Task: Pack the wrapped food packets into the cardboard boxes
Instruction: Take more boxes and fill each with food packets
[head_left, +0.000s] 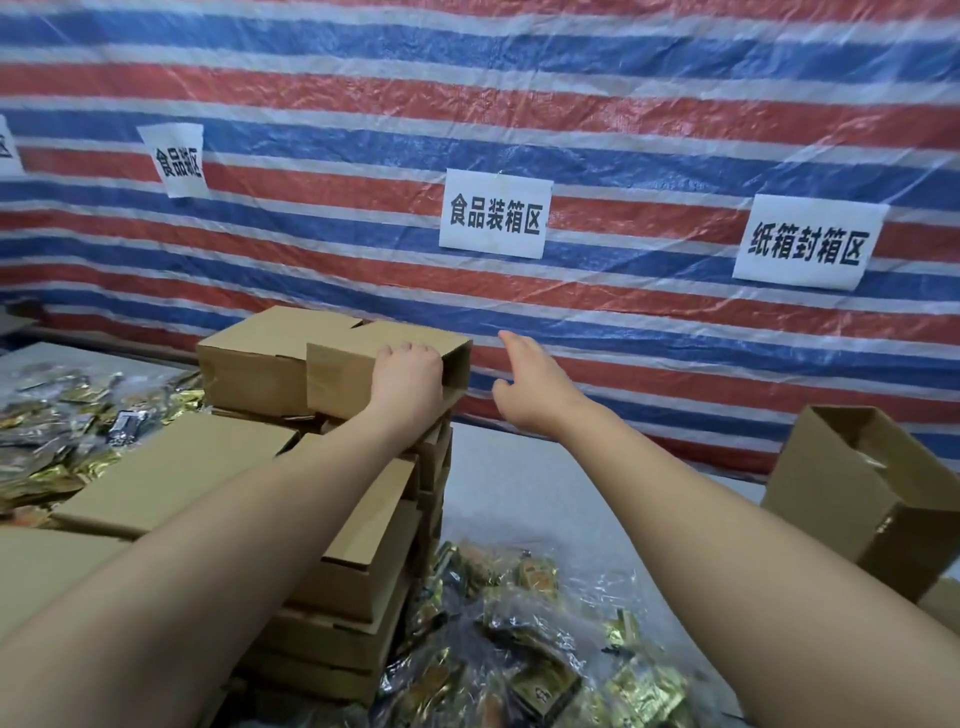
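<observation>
A bare grey strip of desk (524, 493) runs between the stack of cardboard boxes (363, 545) on the left and the open box (862, 493) lying tilted on the right; the right hand (530, 384) hangs in the air above this lane. Toward the near edge, the lane is blocked by a heap of packets (524, 639) (some under clear plastic). Left of the stack, more packets (57, 447) cover the surface. The striped tarp (519, 104) walls off the far side.

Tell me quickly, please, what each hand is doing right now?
Left hand: closed on the top cardboard box.
Right hand: open, holding nothing.
</observation>
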